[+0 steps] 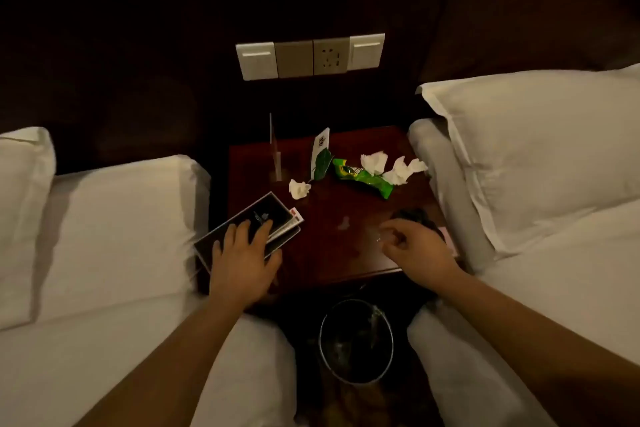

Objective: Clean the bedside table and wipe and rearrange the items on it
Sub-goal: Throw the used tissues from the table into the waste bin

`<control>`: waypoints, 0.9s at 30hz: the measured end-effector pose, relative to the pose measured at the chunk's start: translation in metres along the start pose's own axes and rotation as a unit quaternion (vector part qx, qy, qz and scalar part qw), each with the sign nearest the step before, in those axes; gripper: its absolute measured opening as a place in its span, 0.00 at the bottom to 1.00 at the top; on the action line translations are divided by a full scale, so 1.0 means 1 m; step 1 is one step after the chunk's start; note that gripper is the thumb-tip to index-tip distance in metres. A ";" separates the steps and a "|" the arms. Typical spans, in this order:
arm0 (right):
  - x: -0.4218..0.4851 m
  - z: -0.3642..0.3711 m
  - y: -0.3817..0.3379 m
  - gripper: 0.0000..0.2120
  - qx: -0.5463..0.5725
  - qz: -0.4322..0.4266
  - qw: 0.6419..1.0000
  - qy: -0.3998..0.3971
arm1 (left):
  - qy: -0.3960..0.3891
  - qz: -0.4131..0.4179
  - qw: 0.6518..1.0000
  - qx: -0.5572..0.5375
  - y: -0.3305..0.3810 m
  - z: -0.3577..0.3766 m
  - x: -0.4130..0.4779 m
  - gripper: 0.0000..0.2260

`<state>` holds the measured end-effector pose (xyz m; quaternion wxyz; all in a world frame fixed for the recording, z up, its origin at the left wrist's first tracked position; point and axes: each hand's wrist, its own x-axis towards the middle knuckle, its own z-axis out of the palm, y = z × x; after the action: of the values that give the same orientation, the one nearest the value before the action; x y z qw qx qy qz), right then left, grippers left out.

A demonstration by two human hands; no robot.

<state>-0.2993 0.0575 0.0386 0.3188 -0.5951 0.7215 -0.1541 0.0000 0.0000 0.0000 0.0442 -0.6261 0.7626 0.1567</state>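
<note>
Booklet [268,215] lies flat under straight fingers [239,232] of left hand [242,263].

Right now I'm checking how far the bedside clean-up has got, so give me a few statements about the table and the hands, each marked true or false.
1. The left hand rests on the dark booklet at the table's left edge. True.
2. The green wrapper already lies in the bin. False: it lies on the bedside table, toward the back.
3. Crumpled tissues lie on the table beside the wrapper. True.
4. The bin stands on the bed at the right. False: it stands on the floor in front of the table, between the beds.
5. The right hand grips the green wrapper. False: it is at the table's front right, apart from the wrapper.
</note>
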 end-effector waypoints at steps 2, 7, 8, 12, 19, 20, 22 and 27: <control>0.031 0.014 0.016 0.16 0.004 0.011 1.000 0.023 | 0.017 -0.005 1.000 -0.001 -0.008 0.019 0.032 0.28; 0.110 0.037 0.042 0.16 -0.020 0.006 0.999 0.038 | 0.045 -0.008 0.999 0.023 -0.026 0.061 0.111 0.28; 0.124 0.040 0.046 0.17 -0.036 -0.003 0.999 0.038 | 0.040 -0.016 0.999 0.023 -0.030 0.070 0.123 0.30; 0.180 0.047 0.063 0.20 -0.093 -0.014 0.992 0.082 | 0.039 -0.051 0.998 0.027 -0.040 0.101 0.149 0.36; 0.236 0.049 0.096 0.27 -0.217 0.023 0.966 0.137 | 0.080 -0.057 0.994 0.051 -0.037 0.108 0.150 0.35; 0.238 0.050 0.099 0.25 -0.232 0.024 0.962 0.144 | 0.081 -0.058 0.994 0.053 -0.036 0.107 0.150 0.35; 0.238 0.055 0.102 0.19 -0.271 0.007 0.950 0.153 | 0.073 -0.059 0.994 0.053 -0.035 0.104 0.150 0.36; 0.229 0.053 0.100 0.08 -0.274 -0.052 0.941 0.191 | 0.077 -0.056 0.994 0.059 -0.034 0.103 0.148 0.35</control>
<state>-0.3621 -0.1291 -0.1247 -0.0085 -0.6555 0.7511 -0.0775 -0.0119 -0.1150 -0.1430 0.0310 -0.6740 0.7356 0.0603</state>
